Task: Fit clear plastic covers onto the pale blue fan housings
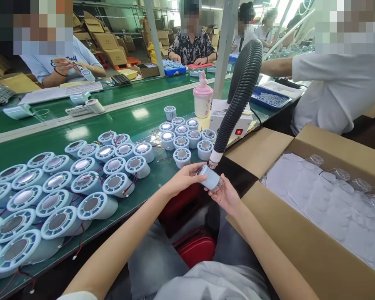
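Between my two hands is a light blue cylindrical housing (211, 178), tilted, with a clear part at its lower right end. My left hand (189, 177) grips its upper left end, thumb along the side. Fingers of my right hand (225, 195) close around the lower right end. The metal tip of a black corrugated hose (236, 106) with a white collar sits just above the housing; whether they touch I cannot tell. Many similar light blue round housings (114, 182) with dark or shiny round centres and red-and-black wires stand on the green bench to the left.
The hose rises beside a white box (231, 118) with a lit red switch. A pink-lidded cup (203, 98) stands beside it. At right is an open carton (268, 208) holding white discs and clear round pieces. Co-workers sit across the green bench (128, 125) and at right.
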`<state>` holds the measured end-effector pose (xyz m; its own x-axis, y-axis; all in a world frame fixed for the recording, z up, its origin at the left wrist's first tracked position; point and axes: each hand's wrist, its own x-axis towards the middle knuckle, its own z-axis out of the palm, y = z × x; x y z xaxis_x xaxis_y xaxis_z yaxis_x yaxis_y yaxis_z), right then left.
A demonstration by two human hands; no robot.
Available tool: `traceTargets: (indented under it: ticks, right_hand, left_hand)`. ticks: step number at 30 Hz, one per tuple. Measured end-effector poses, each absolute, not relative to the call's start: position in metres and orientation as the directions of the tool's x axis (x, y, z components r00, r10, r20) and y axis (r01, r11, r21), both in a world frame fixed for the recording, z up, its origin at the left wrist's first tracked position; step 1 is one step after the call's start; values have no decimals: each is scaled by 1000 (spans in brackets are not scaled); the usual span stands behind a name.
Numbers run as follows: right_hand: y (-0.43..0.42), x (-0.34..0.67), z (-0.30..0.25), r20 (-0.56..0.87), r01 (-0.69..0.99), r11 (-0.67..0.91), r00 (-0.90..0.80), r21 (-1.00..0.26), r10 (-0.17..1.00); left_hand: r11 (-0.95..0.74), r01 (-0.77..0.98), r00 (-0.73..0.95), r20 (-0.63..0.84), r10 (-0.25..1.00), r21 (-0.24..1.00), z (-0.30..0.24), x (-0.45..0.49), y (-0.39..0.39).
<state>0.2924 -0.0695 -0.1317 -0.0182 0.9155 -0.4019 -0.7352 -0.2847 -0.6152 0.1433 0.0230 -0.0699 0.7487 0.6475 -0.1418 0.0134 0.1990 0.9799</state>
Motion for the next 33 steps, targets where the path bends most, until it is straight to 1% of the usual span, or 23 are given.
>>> traceTargets:
  ticks: [4, 7, 10, 12, 15, 20, 25, 29, 30, 31, 32, 33]
  right_hand:
    - [-79, 298, -125, -403, -686, -282, 17, -670, 915]
    - [-96, 305, -119, -390, -634, -255, 80, -730, 917]
    - [-117, 307, -112, -350, -574, -204, 156, -793, 924]
    - [-133, 305, -107, -326, -539, -189, 171, -821, 930]
    - [-153, 300, -97, -323, -515, -224, 110, -828, 940]
    - [-172, 290, -77, -396, -498, -378, -74, -781, 915]
    - [-181, 285, -63, -516, -444, -576, -262, -686, 816]
    - [-186, 284, -62, -585, -365, -700, -385, -613, 713]
    - [-188, 284, -63, -586, -343, -705, -394, -621, 708]
    - [-190, 285, -63, -572, -319, -684, -381, -656, 726]
    - [-193, 286, -64, -532, -281, -625, -342, -729, 774]
    - [-196, 287, -64, -465, -227, -532, -289, -816, 837]
  left_hand:
    - [185, 10, 726, -134, 675, 983, -70, 139, 15]
    - [182, -9, 738, -116, 664, 983, -74, 140, 4]
    - [160, -39, 807, -63, 587, 986, -79, 139, -12]
    - [142, -63, 853, -20, 522, 988, -79, 135, -26]
    - [87, -68, 879, 19, 476, 994, -72, 123, -46]
    - [-103, -40, 882, 83, 464, 994, -57, 99, -68]
    - [-287, -82, 876, 206, 435, 955, -53, 85, -80]
    - [-369, -99, 869, 261, 421, 924, -50, 81, -87]
    - [-374, -90, 865, 258, 430, 923, -49, 80, -89]
    - [-367, -76, 860, 247, 446, 927, -48, 80, -91]
    - [-349, -57, 854, 226, 468, 935, -46, 79, -93]
    - [-323, -34, 846, 199, 494, 946, -45, 78, -95]
